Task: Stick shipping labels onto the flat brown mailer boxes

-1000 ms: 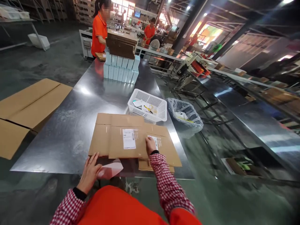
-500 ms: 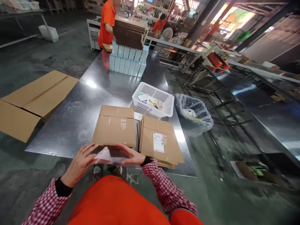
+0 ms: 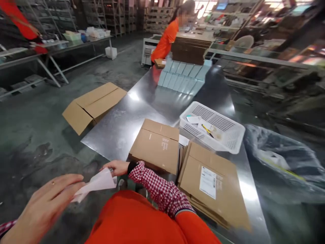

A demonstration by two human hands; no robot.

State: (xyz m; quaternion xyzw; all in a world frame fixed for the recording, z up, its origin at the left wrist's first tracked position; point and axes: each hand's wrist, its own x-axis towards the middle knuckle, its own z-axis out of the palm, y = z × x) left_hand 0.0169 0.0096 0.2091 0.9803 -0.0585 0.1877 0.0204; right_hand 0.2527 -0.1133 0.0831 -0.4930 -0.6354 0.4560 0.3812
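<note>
My left hand is at the lower left, its fingers closed on a thin white sheet. The sheet stretches across to my right hand, whose fingers grip its other end beside the table's front edge. Just right of my right hand lies a brown carton with white print. Beside it is a stack of flat cartons, the top one bearing a white label.
A white basket with a yellow pen stands behind the cartons on the metal table. Light blue boxes are at the far end, near a person in orange. A lined bin is right, an open carton left.
The view has turned left. Both hands have moved left, off the front of the brown carton, and the white sheet has come with them, now held up over the floor.
</note>
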